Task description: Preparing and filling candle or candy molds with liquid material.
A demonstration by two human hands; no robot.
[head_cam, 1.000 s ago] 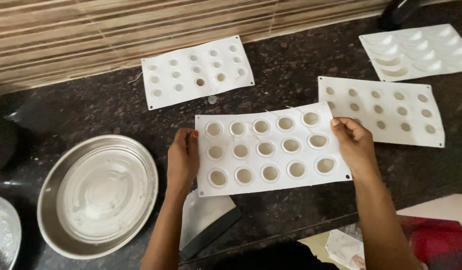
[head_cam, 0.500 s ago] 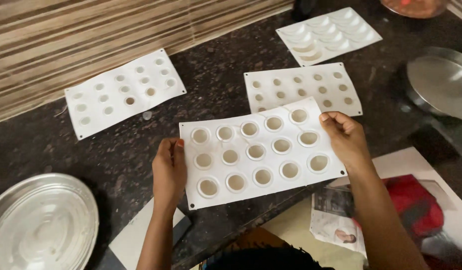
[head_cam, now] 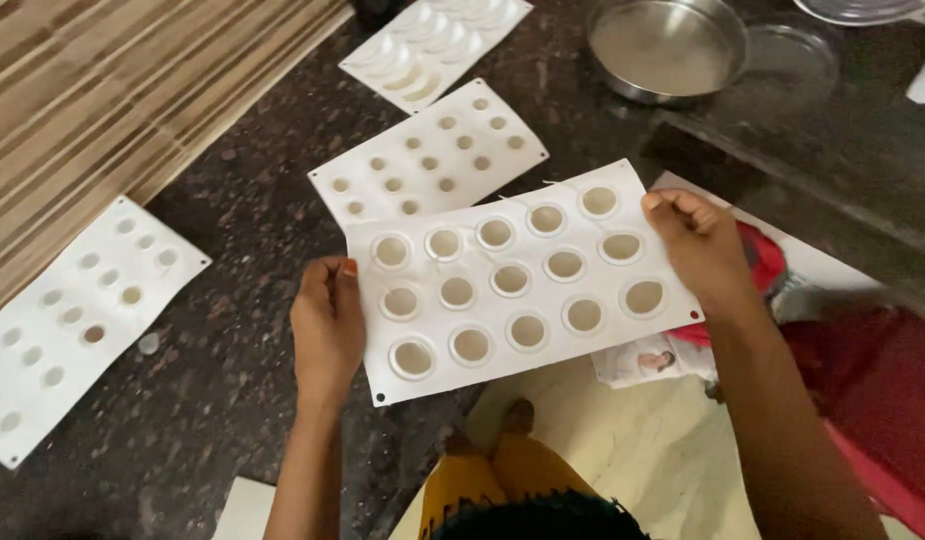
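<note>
The left hand (head_cam: 327, 325) and right hand (head_cam: 697, 245) each pinch a short edge of the white silicone mould (head_cam: 517, 280), still held level above the dark surface (head_cam: 232, 330). Since a second ago the view has swung right: the steel pan (head_cam: 667, 45) now appears ahead, while two smaller moulds (head_cam: 427, 155) (head_cam: 77, 320) lie untouched.

dark speckled surface (head_cam: 232, 400) | three white silicone moulds: left (head_cam: 72, 325), centre (head_cam: 427, 155), top (head_cam: 432, 45) | steel pan (head_cam: 667, 45) top right | striped wall panel (head_cam: 112, 90) | red cloth (head_cam: 882, 390) right
</note>
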